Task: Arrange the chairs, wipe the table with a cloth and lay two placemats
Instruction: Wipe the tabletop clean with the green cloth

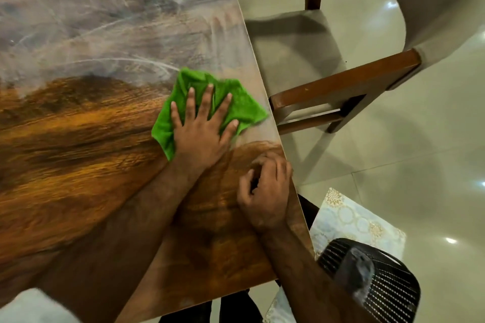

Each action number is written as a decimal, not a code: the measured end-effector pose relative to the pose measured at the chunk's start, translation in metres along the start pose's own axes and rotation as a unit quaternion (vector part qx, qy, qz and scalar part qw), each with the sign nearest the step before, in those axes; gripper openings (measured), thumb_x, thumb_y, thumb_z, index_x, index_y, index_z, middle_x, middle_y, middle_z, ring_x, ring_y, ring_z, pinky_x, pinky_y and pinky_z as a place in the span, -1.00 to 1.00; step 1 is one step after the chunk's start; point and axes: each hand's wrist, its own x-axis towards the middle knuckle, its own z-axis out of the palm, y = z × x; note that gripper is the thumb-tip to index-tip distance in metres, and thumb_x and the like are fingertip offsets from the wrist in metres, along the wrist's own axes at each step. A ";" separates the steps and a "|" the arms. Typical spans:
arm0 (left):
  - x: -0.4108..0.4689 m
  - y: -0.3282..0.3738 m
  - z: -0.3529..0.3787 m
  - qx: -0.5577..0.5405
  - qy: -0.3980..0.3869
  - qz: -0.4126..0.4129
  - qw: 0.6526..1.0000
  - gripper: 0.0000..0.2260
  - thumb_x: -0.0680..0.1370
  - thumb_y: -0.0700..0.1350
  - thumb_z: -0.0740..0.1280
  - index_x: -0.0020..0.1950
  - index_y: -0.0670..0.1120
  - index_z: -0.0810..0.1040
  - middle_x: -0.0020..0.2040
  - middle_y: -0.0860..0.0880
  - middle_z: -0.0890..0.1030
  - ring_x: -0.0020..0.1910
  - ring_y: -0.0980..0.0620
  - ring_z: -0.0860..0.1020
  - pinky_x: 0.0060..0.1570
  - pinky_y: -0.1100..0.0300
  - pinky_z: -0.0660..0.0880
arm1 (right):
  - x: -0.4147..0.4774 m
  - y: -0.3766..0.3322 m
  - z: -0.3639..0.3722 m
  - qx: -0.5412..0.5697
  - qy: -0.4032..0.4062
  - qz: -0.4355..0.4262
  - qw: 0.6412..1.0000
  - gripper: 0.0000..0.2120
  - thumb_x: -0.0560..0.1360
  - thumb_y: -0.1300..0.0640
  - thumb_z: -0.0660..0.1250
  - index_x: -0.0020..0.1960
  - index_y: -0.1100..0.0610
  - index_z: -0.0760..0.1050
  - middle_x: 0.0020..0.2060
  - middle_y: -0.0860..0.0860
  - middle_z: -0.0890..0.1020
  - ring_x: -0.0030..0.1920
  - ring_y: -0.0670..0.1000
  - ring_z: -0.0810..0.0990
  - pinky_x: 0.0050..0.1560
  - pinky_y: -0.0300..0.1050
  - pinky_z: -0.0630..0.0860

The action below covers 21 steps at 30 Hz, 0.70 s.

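Head view: cloth (244,105) green, crumpled, long axis left-right, corner pointing at table (78,139) right edge.
Left hand (202,134): flat, pressing cloth.
Right hand (265,191): curled, empty, on table.

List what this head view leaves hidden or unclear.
1. Patterned placemat: head view, partly covered by the table edge and a black slatted object; how many mats lie there is unclear.
2. Chair: seat front is under the table, back is cut off by the frame's edge.
3. Right hand: curled at the table edge; grip unclear.
4. Tabletop under the green cloth and left hand: hidden.
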 end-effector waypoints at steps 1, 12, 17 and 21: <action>0.021 0.011 0.002 -0.004 0.005 -0.009 1.000 -0.38 0.72 0.42 0.02 0.77 0.28 0.17 0.83 0.01 0.08 0.80 -0.23 0.03 0.65 -0.50 -0.02 | 0.000 -0.001 -0.001 0.016 0.007 0.015 1.000 -0.81 0.48 0.24 0.41 0.05 0.31 0.57 0.08 0.22 0.60 0.18 0.22 0.57 0.35 0.01 0.41; 0.000 0.072 0.006 -0.052 -0.067 0.108 0.991 -0.37 0.75 0.26 -0.05 0.82 0.12 0.03 0.84 -0.01 -0.04 0.81 -0.18 -0.06 0.72 -0.36 -0.05 | 0.012 -0.010 -0.015 0.131 0.041 0.111 0.984 -0.59 0.64 0.01 0.25 0.34 0.27 0.51 0.38 0.13 0.49 0.45 0.18 0.42 0.48 0.28 0.37; -0.016 -0.013 -0.035 -0.267 -0.046 0.017 0.962 -0.36 0.79 0.11 0.08 0.83 -0.01 -0.05 0.83 -0.02 -0.02 0.82 -0.11 -0.06 0.75 -0.30 -0.03 | 0.074 -0.035 0.004 -0.060 -0.080 0.065 0.993 -0.43 0.70 -0.15 0.20 0.55 0.18 0.47 0.60 0.23 0.41 0.61 0.25 0.28 0.65 0.27 0.23; -0.025 -0.136 -0.047 -0.063 -0.077 -0.144 0.985 -0.26 0.71 0.36 -0.10 0.83 0.03 0.00 0.83 -0.06 0.02 0.81 -0.21 -0.05 0.73 -0.35 -0.06 | 0.106 -0.066 0.061 -0.187 -0.197 0.054 0.961 -0.09 0.63 -0.52 0.01 0.79 0.01 0.10 0.78 0.22 -0.02 0.75 0.39 -0.15 0.69 0.36 0.03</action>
